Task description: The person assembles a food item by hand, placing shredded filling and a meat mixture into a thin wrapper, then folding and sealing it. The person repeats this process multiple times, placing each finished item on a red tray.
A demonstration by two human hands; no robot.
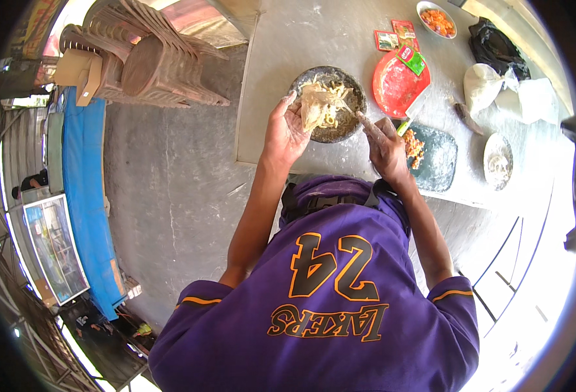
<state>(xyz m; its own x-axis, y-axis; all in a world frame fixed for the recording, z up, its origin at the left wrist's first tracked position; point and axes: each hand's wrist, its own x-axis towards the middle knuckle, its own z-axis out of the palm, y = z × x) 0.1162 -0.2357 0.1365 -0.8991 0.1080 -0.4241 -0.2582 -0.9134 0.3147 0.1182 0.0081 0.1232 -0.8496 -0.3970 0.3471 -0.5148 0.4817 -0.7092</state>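
Note:
My left hand (286,132) is closed at the left rim of a dark stone mortar bowl (330,136), holding a pale, floury piece (315,108) over it. That piece looks like a thin sheet or lump; its exact kind is unclear. Pale shredded strips (335,98) lie in the bowl around it. At the right rim is my right hand (386,147), dusted white, its index finger stretched toward the bowl and its other fingers curled. A thin pale strip runs from that fingertip into the bowl. Beside the knuckles, a yellow-green stick-like end (403,127) shows; whether I grip it is hidden.
Right of the bowl are a red plate (392,91) with a green sachet (411,60) and a dark tray (439,157) bearing chopped orange food. Farther off stand a bowl of orange pieces (438,23), plastic bags (482,88) and a small dish (498,162). Stacked chairs (150,68) stand left of the table.

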